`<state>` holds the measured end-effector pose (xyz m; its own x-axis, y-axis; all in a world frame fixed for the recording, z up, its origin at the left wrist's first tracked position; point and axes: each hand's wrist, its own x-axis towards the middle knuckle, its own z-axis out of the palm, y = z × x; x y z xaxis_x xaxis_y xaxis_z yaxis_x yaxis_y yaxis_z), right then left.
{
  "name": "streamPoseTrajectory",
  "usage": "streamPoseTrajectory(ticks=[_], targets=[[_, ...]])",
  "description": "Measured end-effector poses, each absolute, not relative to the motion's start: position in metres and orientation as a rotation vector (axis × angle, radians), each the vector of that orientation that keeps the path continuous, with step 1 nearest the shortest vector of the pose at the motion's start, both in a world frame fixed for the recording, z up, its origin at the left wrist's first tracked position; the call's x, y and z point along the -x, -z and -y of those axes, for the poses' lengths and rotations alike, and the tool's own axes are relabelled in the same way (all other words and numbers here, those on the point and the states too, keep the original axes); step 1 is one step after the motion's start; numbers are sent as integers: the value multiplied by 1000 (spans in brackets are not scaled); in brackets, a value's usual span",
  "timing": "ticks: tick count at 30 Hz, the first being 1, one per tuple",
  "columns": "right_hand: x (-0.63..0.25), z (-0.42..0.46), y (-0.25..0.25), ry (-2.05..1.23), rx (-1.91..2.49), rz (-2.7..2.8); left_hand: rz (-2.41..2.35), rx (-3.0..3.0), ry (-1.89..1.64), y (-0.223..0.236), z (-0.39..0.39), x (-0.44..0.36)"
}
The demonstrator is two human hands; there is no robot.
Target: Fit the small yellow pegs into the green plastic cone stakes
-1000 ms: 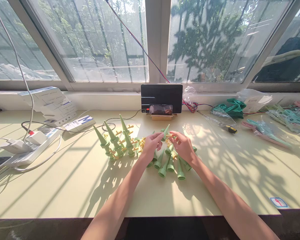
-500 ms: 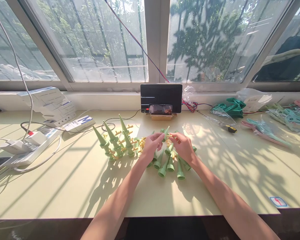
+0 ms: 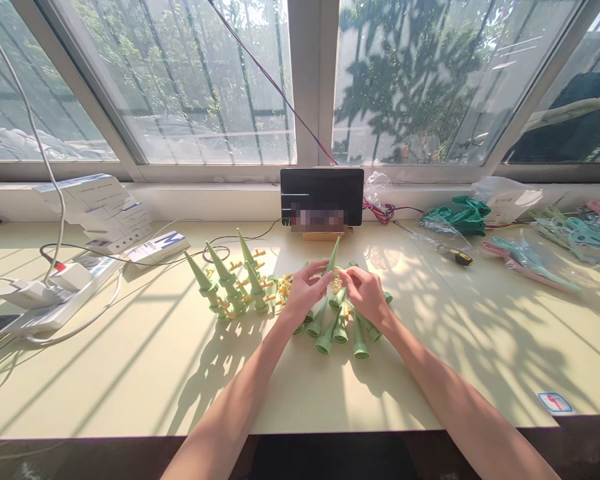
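My left hand (image 3: pixel 305 291) is closed around a green plastic cone spike (image 3: pixel 333 256) whose tip points up and away. My right hand (image 3: pixel 365 293) pinches at the spike's base beside a small yellow piece, too small to make out clearly. Below both hands lies a pile of loose green spikes (image 3: pixel 337 330) on the pale table (image 3: pixel 130 373). To the left several spikes with yellow fittings (image 3: pixel 230 283) stand upright. Small yellow fittings (image 3: pixel 283 287) lie between the two groups.
A black device on a stand (image 3: pixel 323 197) sits at the window sill behind the hands. A power strip with cables (image 3: pixel 45 293) and paper boxes (image 3: pixel 105 210) lie far left. Bags of green and pink plastic parts (image 3: pixel 510 230) and a small screwdriver (image 3: pixel 461 259) are at right.
The spike in my left hand has tilted upright so that its tip points up. My two hands have drawn closer together at its base.
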<state>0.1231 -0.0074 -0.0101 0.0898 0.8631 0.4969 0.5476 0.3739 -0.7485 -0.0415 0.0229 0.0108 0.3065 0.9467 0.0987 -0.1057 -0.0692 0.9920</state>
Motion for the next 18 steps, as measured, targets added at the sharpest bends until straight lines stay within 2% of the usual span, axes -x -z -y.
streamPoseTrajectory(ticks=[12,18], targets=[[-119,12,0,-566,1299,1464,-866,-1380,-1115,-9,-24,40],[-120,8,2,-784,1205,1370,-910,-1381,-1083,-11,-22,40]])
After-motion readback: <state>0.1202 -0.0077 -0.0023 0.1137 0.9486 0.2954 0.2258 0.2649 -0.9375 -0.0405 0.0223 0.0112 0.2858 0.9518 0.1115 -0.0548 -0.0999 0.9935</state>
